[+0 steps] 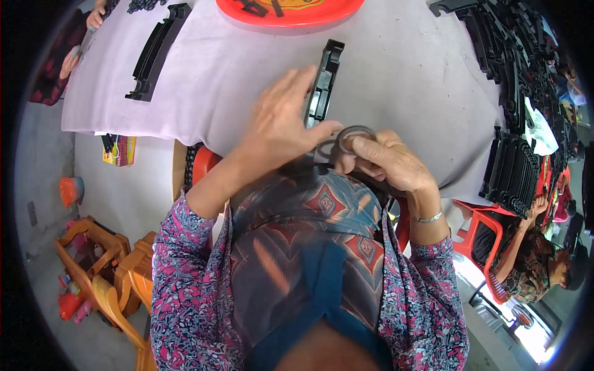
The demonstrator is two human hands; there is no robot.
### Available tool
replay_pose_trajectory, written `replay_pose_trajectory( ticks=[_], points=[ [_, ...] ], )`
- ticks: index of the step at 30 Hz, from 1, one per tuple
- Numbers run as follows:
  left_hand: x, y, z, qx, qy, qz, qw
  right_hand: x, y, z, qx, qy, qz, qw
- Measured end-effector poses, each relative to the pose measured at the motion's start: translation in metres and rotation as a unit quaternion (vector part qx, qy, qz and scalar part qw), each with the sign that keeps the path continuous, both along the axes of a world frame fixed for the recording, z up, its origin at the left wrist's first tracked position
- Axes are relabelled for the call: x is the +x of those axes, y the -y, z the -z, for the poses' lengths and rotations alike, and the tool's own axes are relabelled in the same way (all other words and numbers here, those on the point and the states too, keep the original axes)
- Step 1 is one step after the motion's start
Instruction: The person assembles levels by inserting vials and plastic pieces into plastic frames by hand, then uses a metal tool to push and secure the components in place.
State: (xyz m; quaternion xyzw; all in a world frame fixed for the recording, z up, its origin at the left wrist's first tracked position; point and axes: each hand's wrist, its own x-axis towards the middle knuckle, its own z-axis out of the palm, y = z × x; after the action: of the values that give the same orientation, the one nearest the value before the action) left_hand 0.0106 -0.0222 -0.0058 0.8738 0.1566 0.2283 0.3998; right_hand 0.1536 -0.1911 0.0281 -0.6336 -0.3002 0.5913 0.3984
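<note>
Head view: dark loop in one hand, long black part on the cloth

So, lettering first: the yellow-and-red box (127, 150) under the left end of the table is too small to read. The red tray (291, 22) at the top edge has a yellow pattern inside, cut off by the frame, with a few small black pieces (253, 8) lying on it.

Now the good bit. A long, narrow black part (323, 83) lies on the pale lilac cloth (421, 74), right in front of the person, tilted a little with its far end to the right. Looks like plastic, kinda channel-shaped, with a shiny pale strip down the middle.

Left hand (278, 117) is spread wide, thumb well out from the fingers, right beside that part. Can't tell if it's actually touching.

Right hand (396, 161) is pinching a dark looped thing (343, 138) between thumb and fingers, just past the black part's near end. Too blurry to say what it is.

Similar black strip (158, 52) lies off to the left, and there's a neat row of black parts (512, 173) at the right edge, with a messier heap (504, 55) behind it.
</note>
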Motion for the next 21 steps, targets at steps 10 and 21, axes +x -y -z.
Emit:
replay_pose_trajectory(
  ticks=[10, 21],
  points=[
    [-0.007, 0.014, -0.006, 0.016, -0.047, 0.057, 0.997, 0.033, 0.000, -0.027, 0.367, -0.280, 0.305, 0.833],
    [-0.009, 0.018, -0.018, 0.075, -0.031, 0.084, 0.993, 0.038, -0.029, 0.011, 0.422, -0.324, 0.282, 0.799]
  ],
)
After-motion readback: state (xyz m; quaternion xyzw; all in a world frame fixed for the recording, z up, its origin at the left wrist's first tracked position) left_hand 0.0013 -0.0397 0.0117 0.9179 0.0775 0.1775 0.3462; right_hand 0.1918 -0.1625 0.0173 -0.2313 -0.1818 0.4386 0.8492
